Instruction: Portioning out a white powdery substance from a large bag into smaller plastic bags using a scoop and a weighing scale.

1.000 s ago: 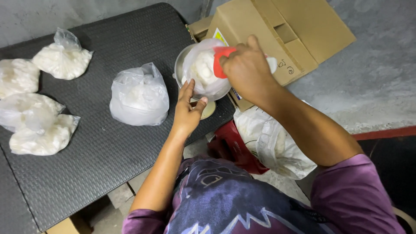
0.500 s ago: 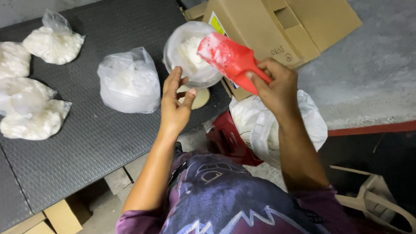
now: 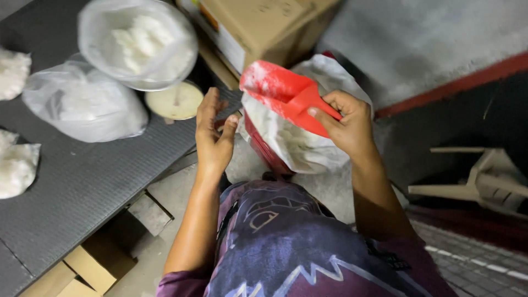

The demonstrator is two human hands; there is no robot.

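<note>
Head view: the right hand (image 3: 347,124) is clamped on the handle of a red scoop (image 3: 283,94), whose long axis runs up and to the left, mouth dusted white (nothing else visible in it), directly above the open white sack (image 3: 308,146). The left hand (image 3: 213,135) hangs empty, fingers loosely spread, just left of the sack and nearer the counter (image 3: 82,187), where the filled clear bag (image 3: 137,44) sits.

Scoop (image 3: 286,93) off bag, over sack (image 3: 297,146).

Light is dim and warm, falling from above; the white bags (image 3: 137,44) and the red scoop (image 3: 283,93) catch it brightest. The right side sinks into deep shadow. The picture is soft, slightly motion-blurred, grainy in the dark parts, and stretched at the edges.
</note>
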